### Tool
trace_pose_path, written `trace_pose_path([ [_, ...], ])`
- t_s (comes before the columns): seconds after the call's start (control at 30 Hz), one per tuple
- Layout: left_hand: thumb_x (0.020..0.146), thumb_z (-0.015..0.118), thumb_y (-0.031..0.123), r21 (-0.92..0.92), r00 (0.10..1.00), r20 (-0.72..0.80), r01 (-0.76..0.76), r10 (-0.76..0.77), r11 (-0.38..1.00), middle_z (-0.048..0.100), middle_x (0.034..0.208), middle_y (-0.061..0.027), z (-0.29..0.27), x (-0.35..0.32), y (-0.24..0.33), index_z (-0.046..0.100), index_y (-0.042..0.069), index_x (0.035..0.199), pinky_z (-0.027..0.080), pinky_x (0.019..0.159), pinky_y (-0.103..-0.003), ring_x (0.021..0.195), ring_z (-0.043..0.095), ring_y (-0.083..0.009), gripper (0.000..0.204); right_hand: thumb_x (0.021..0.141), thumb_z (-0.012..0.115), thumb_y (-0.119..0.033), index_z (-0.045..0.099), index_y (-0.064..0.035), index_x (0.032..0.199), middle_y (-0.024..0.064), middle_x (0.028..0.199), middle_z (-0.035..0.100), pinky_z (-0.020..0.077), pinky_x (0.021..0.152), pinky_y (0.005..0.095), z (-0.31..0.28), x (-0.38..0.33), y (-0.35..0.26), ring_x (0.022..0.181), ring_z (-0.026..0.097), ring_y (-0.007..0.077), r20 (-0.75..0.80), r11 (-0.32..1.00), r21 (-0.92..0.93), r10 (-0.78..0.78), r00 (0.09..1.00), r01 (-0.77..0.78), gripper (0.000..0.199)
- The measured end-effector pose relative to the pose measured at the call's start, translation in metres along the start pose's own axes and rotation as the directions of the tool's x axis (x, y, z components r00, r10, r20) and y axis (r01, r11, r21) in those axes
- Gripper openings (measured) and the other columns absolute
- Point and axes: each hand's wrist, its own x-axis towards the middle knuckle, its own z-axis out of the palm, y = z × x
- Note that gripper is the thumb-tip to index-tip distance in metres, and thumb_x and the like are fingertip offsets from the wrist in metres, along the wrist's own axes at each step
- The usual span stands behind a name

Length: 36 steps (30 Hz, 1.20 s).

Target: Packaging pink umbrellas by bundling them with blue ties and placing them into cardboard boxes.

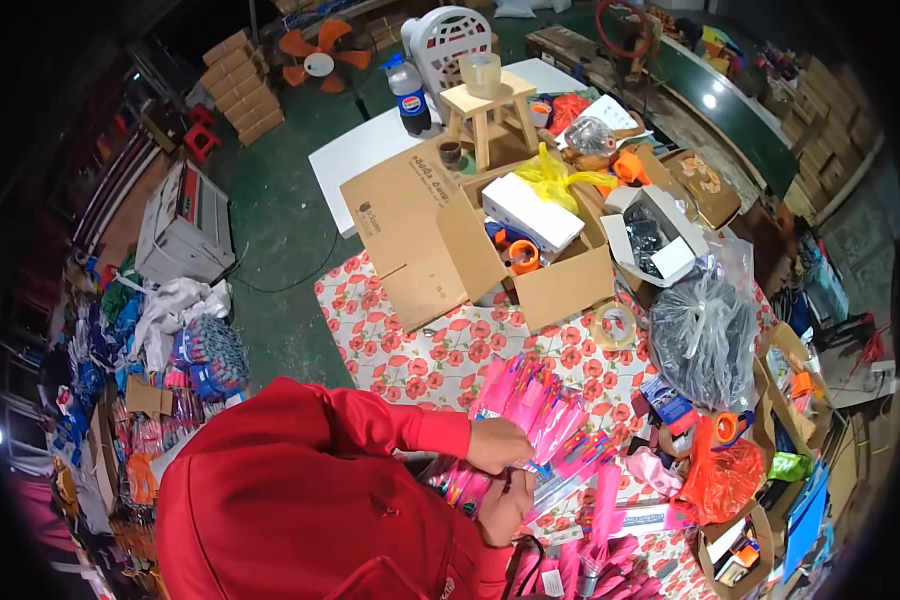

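In red sleeves, my left hand (pixel 500 445) and my right hand (pixel 503 508) come close together over the table. Both are closed, fingers bent, at the edge of a clear plastic packet (pixel 560 488); small coloured pieces show at their fingertips. Exactly what each hand pinches is partly hidden. Bright pink packets (pixel 535 400) in clear wrapping lie fanned out just beyond my left hand, with multicoloured tips along one side. More pink packets (pixel 610 570) are bunched to the right of my right hand.
A poppy-patterned cloth (pixel 400 355) covers the table. An opened carton (pixel 570 290), a tape roll (pixel 614 326), a grey plastic bag (pixel 705 340) and an orange bag (pixel 720 475) surround the work. A bottle (pixel 408 95) and small wooden stool (pixel 488 100) stand farther back.
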Motion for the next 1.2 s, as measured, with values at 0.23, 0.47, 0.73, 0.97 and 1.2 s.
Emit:
trace_pose_path([
  [0.23,0.07,0.064,0.013,-0.031,0.999,0.025,0.026,-0.025,0.999,0.062,0.066,-0.0132,-0.022,-0.014,-0.01,0.058,0.006,0.068,0.043,0.058,-0.047,0.063,0.054,-0.0399,0.01,0.09,0.056,-0.005,0.066,0.0014,0.1,0.0189,0.09,0.064,0.0495,0.075,0.0429,0.017,-0.011,0.014,0.077,0.06,0.0381,-0.232,0.992,0.053,0.12,0.965,-0.111,0.016],
  [0.47,0.071,0.064,0.014,0.111,0.988,0.134,0.059,-0.074,0.992,0.058,0.06,-0.011,-0.028,-0.029,-0.041,0.055,0.008,0.064,0.042,0.057,-0.044,0.06,0.051,-0.036,0.013,0.093,0.057,-0.008,0.067,0.0005,0.098,0.0152,0.084,0.066,0.0497,0.072,0.0411,0.007,-0.023,0.046,0.076,0.061,0.0326,-0.206,0.988,0.056,0.15,0.967,-0.142,0.014],
  [0.73,0.099,0.056,0.021,-0.413,0.991,0.093,0.126,-0.096,0.902,0.059,0.068,-0.0081,-0.02,-0.036,-0.017,0.061,0.003,0.075,0.043,0.063,-0.037,0.061,0.05,-0.0253,0.03,0.098,0.057,-0.012,0.063,0.0002,0.095,0.0071,0.082,0.061,0.0429,0.058,0.0264,-0.013,-0.03,0.046,0.064,0.049,0.0156,0.214,0.568,0.707,0.396,0.893,-0.422,0.014],
  [0.97,0.106,0.048,0.031,-0.523,0.854,-0.491,-0.131,-0.173,0.842,0.053,0.065,-0.0025,0.009,-0.021,0.011,0.053,0.002,0.067,0.04,0.059,-0.033,0.057,0.041,-0.0174,0.048,0.099,0.056,-0.011,0.057,-0.0022,0.094,0.0061,0.082,0.057,0.0318,0.047,0.0195,-0.019,-0.015,0.036,0.056,0.038,0.0076,0.428,0.05,0.89,0.255,0.867,-0.454,0.01],
  [1.2,0.107,0.046,0.031,-0.948,0.913,-0.002,0.128,-0.407,0.291,0.046,0.062,-0.0007,-0.014,-0.021,0.016,0.047,0.007,0.067,0.039,0.058,-0.029,0.055,0.036,-0.0138,0.047,0.097,0.059,-0.01,0.054,-0.0034,0.086,0.0056,0.076,0.054,0.0313,0.047,0.0202,-0.027,-0.014,0.036,0.052,0.036,0.0075,0.355,0.231,0.864,0.353,0.866,-0.448,0.015],
])
